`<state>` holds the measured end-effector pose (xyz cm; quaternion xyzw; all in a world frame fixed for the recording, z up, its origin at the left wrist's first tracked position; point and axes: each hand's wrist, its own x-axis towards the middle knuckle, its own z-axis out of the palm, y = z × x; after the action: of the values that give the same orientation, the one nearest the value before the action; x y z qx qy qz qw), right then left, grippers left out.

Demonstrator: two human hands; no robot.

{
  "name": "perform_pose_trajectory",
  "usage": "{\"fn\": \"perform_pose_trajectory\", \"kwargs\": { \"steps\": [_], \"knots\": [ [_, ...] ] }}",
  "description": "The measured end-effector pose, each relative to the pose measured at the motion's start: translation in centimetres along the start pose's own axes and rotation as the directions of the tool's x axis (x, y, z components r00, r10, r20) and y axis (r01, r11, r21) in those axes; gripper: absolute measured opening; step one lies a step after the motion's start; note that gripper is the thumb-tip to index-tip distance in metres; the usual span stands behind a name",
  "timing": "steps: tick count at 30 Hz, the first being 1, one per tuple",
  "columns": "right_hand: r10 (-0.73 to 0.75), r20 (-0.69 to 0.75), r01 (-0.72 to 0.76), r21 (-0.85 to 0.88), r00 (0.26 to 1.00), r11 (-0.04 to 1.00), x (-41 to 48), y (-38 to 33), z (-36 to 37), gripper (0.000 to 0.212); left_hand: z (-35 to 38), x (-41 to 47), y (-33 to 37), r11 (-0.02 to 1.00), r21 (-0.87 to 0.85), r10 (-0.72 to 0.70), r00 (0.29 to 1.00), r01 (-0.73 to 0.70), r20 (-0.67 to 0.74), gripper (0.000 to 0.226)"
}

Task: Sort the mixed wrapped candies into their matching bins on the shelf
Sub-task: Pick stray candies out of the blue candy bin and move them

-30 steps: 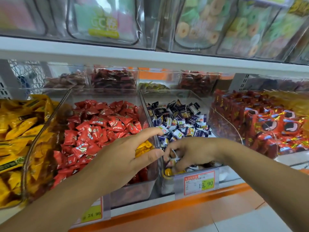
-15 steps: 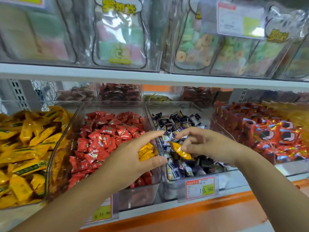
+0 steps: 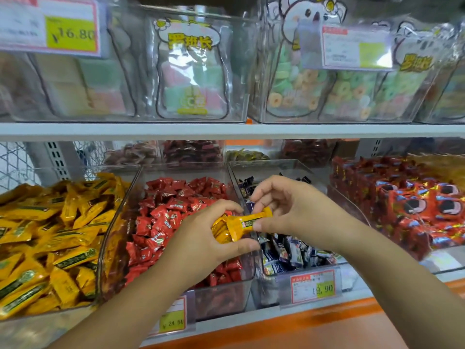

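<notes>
Right hand (image 3: 297, 210) — thumb and fingers pinching one end of a yellow candy (image 3: 251, 220), above the wall between red bin (image 3: 221, 298) and dark-blue bin (image 3: 276, 163). Left hand (image 3: 201, 248) clasps a yellow bundle (image 3: 220, 229). Light, crinkly, slippery foil (judged) — grip the crimped end. Matching yellow bin (image 3: 118, 210): far left.

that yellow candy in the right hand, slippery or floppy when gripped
Probably light: the right hand holds the yellow candy by a pinch alone. Its glossy wrapper likely makes it slippery. It lies straight in the pinch, so it seems fairly stiff, though the flared end may crinkle.
</notes>
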<state>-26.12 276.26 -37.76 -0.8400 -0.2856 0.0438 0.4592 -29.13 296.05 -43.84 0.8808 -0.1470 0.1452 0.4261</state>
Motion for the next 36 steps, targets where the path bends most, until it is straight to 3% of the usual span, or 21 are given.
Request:
{"fn": "perform_pose_trajectory", "kwargs": {
  "steps": [4, 10, 14, 18, 20, 21, 24, 26, 29, 32, 36],
  "knots": [
    [-0.033, 0.024, 0.037, -0.182, 0.999, 0.983, -0.1, -0.4, -0.4, 0.035, 0.1, -0.2, 0.3, 0.998, 0.035, -0.056, 0.998, 0.056, 0.012, 0.054],
    [-0.112, 0.048, 0.121, -0.27, 0.993, 0.955, 0.0, -1.2, 0.5, 0.039, 0.2, -0.1, 0.3, 0.998, -0.046, -0.041, 0.998, 0.043, 0.049, 0.043],
    [-0.105, 0.095, 0.117, -0.133, 0.99, 0.984, 0.3, -1.4, 2.6, 0.041, 0.2, -0.2, 0.5, 0.994, -0.082, -0.057, 0.993, 0.066, 0.107, 0.03],
    [-0.036, -0.067, 0.043, 0.107, 0.997, 0.993, 0.7, -0.1, 1.0, 0.027, 0.0, -0.3, 0.2, 0.988, -0.071, -0.124, 0.984, 0.134, 0.127, 0.03],
    [0.035, -0.107, -0.033, 0.017, 0.994, 0.999, 0.6, 1.3, -1.4, 0.016, -0.1, -0.3, 0.0, 0.983, -0.059, -0.166, 0.977, 0.176, 0.136, 0.045],
    [0.092, -0.071, -0.1, -0.122, 0.993, 0.987, 0.5, 2.1, -2.5, 0.011, -0.1, -0.2, 0.0, 0.981, -0.062, -0.171, 0.975, 0.181, 0.14, 0.049],
    [0.382, 0.141, -0.261, -0.518, 0.913, 0.815, -0.1, 3.9, -4.0, 0.015, -0.2, -0.2, 0.3, 0.98, -0.134, -0.126, 0.98, 0.147, 0.157, 0.033],
    [0.499, 0.234, -0.305, -0.559, 0.834, 0.771, -0.4, 4.2, -3.3, 0.035, -0.2, -0.1, 0.5, 0.978, -0.151, -0.119, 0.98, 0.143, 0.157, 0.026],
    [0.512, 0.275, -0.268, -0.603, 0.814, 0.751, 0.0, 4.4, -1.8, 0.057, -0.2, 0.0, 0.6, 0.98, -0.149, -0.112, 0.981, 0.136, 0.157, 0.026],
    [0.509, 0.267, -0.249, -0.633, 0.818, 0.733, 0.4, 4.3, -1.2, 0.056, -0.3, 0.1, 0.3, 0.977, -0.146, -0.125, 0.973, 0.155, 0.193, 0.036],
    [0.495, 0.254, -0.268, -0.598, 0.831, 0.755, 0.4, 4.7, -1.3, 0.048, -0.7, 0.0, -0.1, 0.976, -0.122, -0.129, 0.929, 0.181, 0.347, 0.041]
  ]
}}
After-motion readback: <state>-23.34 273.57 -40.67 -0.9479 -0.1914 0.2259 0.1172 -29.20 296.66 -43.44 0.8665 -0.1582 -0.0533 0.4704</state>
